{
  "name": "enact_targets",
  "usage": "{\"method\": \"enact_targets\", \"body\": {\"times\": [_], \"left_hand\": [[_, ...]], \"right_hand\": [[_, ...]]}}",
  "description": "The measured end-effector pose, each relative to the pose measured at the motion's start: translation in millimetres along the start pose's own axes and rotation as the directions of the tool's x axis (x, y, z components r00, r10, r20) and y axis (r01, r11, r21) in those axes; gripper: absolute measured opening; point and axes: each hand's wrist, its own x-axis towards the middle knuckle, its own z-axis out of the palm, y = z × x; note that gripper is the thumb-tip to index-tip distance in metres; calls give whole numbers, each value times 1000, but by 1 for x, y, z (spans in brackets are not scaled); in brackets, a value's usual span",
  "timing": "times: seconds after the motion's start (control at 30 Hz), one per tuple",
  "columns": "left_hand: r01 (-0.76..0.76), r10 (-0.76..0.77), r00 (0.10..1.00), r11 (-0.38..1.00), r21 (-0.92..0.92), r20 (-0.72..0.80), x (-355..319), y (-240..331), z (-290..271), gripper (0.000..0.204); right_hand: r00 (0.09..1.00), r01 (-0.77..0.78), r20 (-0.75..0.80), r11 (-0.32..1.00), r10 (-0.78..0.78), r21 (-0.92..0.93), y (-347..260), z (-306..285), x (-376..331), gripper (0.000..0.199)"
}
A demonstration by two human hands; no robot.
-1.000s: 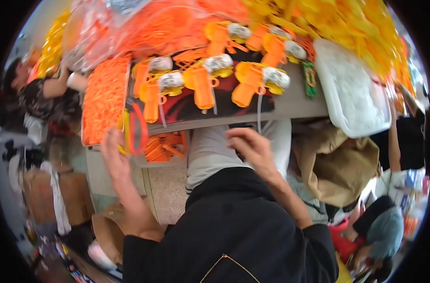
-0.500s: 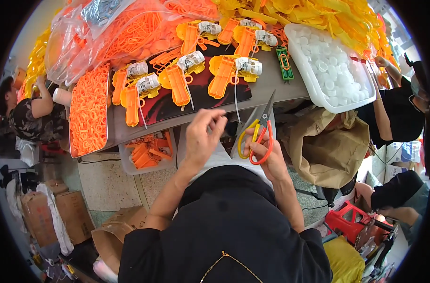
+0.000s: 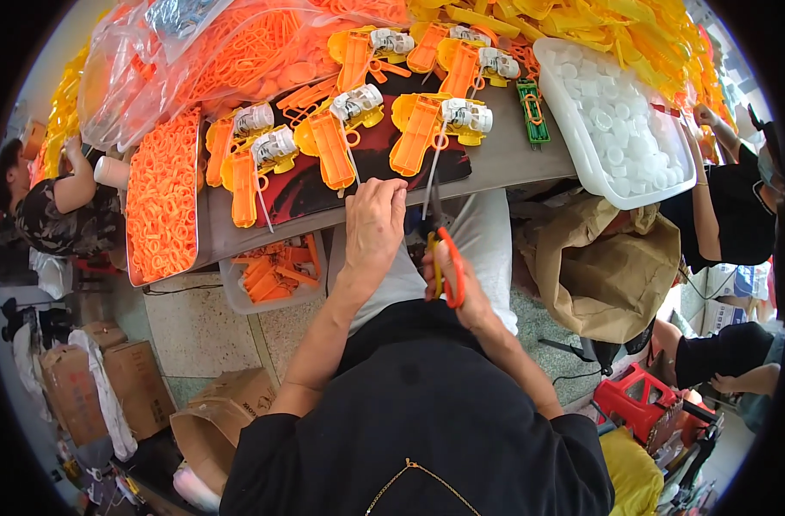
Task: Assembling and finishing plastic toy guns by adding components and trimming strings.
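Note:
My right hand (image 3: 466, 292) holds scissors (image 3: 447, 273) with red and yellow handles. Their dark blades point away from me, beside the thin pale strip hanging from the right front orange-and-yellow toy gun assembly (image 3: 418, 138). My left hand (image 3: 373, 228) is at the table's front edge, its fingers curled together; whatever they may hold is hidden. Just beyond it lies the middle front toy gun assembly (image 3: 330, 150), its own pale strip reaching down towards my knuckles. Each assembly has an orange grip, a yellow body and a white printed cylinder.
Left on the table is a tray of orange rings (image 3: 162, 202); right is a white tub of translucent caps (image 3: 612, 129). A green part (image 3: 532, 112) lies beside the tub. Below are a bin of orange pieces (image 3: 276, 277) and a brown paper bag (image 3: 599, 275). Other people sit either side.
My left hand has moved forward to the table edge. The scissors have swung leftward and their blades are closer together, now near the right assembly's strip. The view has shifted slightly.

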Motion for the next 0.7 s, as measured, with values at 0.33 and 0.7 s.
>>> {"method": "enact_targets", "body": {"times": [0.33,0.7], "left_hand": [[135,-111,980,980,-145,165,4,-4,-7,9],[21,-15,997,996,-87,70,1,-9,-7,13]], "right_hand": [[1000,-2,6,999,2,-37,15,40,-1,58],[996,54,79,996,-48,-65,23,38,7,56]]}}
